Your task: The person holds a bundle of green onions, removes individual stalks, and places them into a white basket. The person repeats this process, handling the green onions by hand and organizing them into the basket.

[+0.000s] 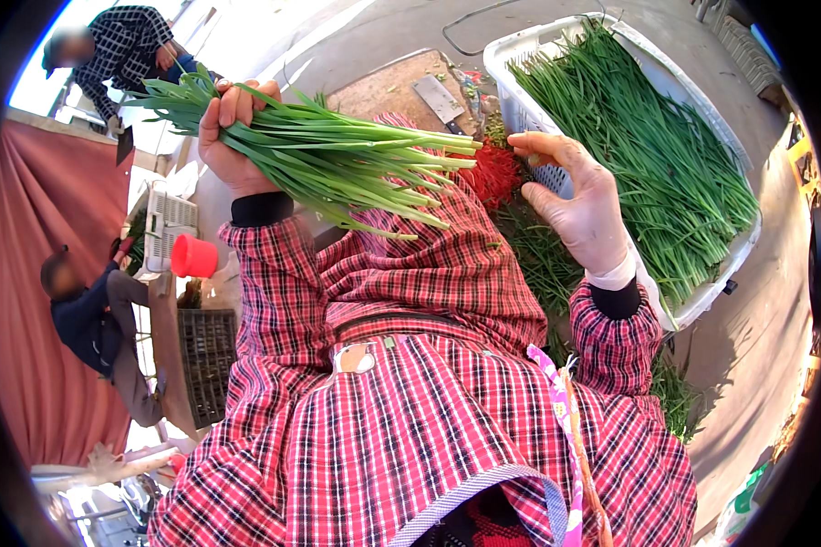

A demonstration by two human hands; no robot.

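My left hand [236,137] is closed around the leafy part of a bunch of green garlic chives [356,157], whose pale cut stems point right. Just beyond those stem ends, my right hand [575,198], in a thin pale glove, has thumb and fingers apart and does not touch the bunch. Behind it stands a white plastic crate [530,102] filled with long chives [629,150]. A cleaver [438,98] lies on a worn board [390,85] in front of me. Between board and crate is a heap of red ties [489,176].
Loose greens [544,253] lie on the ground beside the crate. At the left are a red bucket [194,256], a black slatted crate [207,362] and a white crate [171,225]. One person sits there; another bends over at the upper left, holding a dark blade [124,145].
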